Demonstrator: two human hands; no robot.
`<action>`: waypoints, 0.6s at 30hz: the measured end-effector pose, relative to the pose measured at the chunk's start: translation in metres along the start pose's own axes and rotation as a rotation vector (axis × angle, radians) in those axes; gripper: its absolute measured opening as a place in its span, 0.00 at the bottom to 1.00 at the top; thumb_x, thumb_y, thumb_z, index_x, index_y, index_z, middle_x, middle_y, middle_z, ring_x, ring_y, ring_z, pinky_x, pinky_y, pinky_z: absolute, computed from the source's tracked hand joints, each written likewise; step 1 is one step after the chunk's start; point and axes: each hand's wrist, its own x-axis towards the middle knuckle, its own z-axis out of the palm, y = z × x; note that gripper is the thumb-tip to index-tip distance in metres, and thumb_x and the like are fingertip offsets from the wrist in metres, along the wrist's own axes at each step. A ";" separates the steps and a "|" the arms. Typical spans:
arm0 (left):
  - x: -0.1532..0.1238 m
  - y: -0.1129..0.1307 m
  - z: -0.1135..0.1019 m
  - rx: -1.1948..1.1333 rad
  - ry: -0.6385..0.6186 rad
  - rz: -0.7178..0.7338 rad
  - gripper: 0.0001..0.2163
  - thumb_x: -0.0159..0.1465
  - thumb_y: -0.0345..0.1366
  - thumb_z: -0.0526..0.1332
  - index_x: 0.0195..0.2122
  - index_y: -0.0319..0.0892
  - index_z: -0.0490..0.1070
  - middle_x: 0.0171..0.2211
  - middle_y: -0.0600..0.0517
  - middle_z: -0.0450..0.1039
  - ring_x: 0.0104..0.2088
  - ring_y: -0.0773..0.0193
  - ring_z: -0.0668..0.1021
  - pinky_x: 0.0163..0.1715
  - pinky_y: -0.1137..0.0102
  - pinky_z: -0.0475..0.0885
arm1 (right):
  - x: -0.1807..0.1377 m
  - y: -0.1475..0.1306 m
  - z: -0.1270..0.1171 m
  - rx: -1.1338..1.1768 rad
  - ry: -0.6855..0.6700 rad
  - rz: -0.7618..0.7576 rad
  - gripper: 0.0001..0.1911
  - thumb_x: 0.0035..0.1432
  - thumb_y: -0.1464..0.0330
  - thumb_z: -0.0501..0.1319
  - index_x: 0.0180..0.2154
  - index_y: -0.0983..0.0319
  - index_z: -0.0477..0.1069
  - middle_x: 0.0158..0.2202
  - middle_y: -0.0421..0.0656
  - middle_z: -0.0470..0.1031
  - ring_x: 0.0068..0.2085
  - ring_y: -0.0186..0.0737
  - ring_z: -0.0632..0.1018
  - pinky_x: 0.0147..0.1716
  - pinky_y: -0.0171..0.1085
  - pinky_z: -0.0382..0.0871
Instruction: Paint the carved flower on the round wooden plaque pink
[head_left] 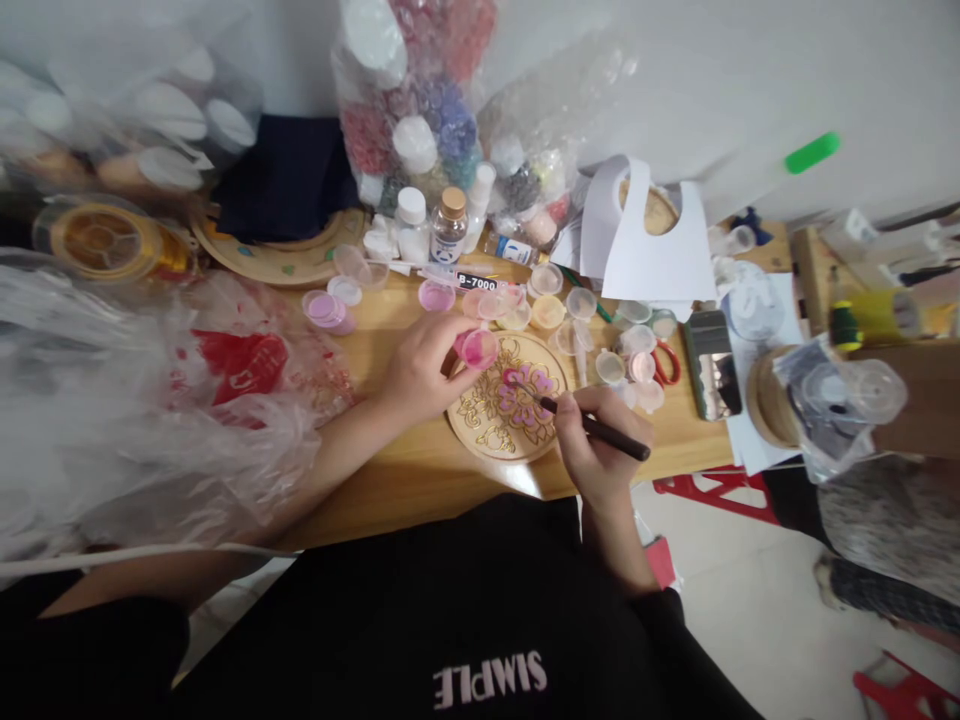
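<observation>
Between the thumb and fingers of my left hand (427, 367) is a small clear cup (478, 349) with bright pink contents, tilted over the far left edge of a round wooden plaque (491, 452). Gold outlines of flowers and leaves cover the plaque. The large flower (527, 395) in its middle is partly filled with pink and lilac. My right hand (600, 440) grips a dark-handled brush (600, 430) like a pen. Its thin tip reaches the flower's upper left petals, where a deeper pink patch shows.
Behind the plaque stand several small cups (549, 311), bottles (451, 225) and a B-7000 glue tube (476, 282). Red-handled scissors (666, 364) and a phone (712, 366) lie to the right. Plastic bags (150, 430) crowd the left. Another person's sleeve (892, 520) shows at far right.
</observation>
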 end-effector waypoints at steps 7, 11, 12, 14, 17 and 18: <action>-0.001 0.001 -0.001 0.019 -0.053 -0.059 0.07 0.72 0.39 0.66 0.48 0.45 0.72 0.41 0.49 0.82 0.41 0.58 0.83 0.43 0.63 0.81 | -0.002 0.000 -0.001 0.012 0.019 -0.016 0.15 0.65 0.71 0.64 0.25 0.57 0.68 0.17 0.32 0.69 0.16 0.29 0.69 0.17 0.30 0.61; -0.001 0.001 0.000 -0.019 -0.019 -0.036 0.09 0.71 0.37 0.67 0.50 0.44 0.73 0.42 0.49 0.82 0.41 0.57 0.83 0.43 0.62 0.81 | -0.003 -0.001 0.000 -0.032 0.005 -0.015 0.16 0.66 0.68 0.63 0.25 0.57 0.68 0.16 0.33 0.69 0.16 0.30 0.70 0.17 0.31 0.62; -0.001 0.000 0.000 -0.021 -0.022 -0.040 0.09 0.70 0.36 0.67 0.50 0.44 0.73 0.42 0.49 0.82 0.41 0.57 0.83 0.44 0.62 0.81 | -0.003 -0.001 0.000 -0.031 0.001 -0.018 0.16 0.67 0.68 0.63 0.25 0.57 0.68 0.16 0.33 0.70 0.16 0.30 0.70 0.17 0.31 0.61; -0.001 0.000 -0.001 -0.012 -0.038 -0.048 0.09 0.70 0.36 0.68 0.50 0.44 0.73 0.42 0.49 0.82 0.42 0.57 0.83 0.44 0.62 0.81 | -0.002 -0.002 0.001 -0.023 -0.004 -0.025 0.16 0.67 0.69 0.62 0.25 0.57 0.68 0.16 0.33 0.70 0.16 0.30 0.69 0.17 0.31 0.60; -0.001 0.000 0.000 0.012 -0.041 -0.038 0.09 0.71 0.37 0.67 0.50 0.44 0.72 0.42 0.48 0.82 0.42 0.57 0.84 0.43 0.63 0.81 | -0.003 -0.002 0.001 -0.026 0.013 -0.014 0.16 0.66 0.69 0.62 0.25 0.57 0.68 0.16 0.33 0.70 0.16 0.30 0.69 0.17 0.31 0.60; -0.001 0.000 0.000 0.019 -0.034 -0.030 0.09 0.71 0.37 0.66 0.50 0.44 0.72 0.42 0.49 0.82 0.41 0.58 0.84 0.43 0.63 0.81 | -0.003 -0.002 0.000 -0.027 0.021 -0.009 0.16 0.66 0.69 0.63 0.25 0.57 0.68 0.16 0.33 0.70 0.16 0.30 0.69 0.17 0.31 0.60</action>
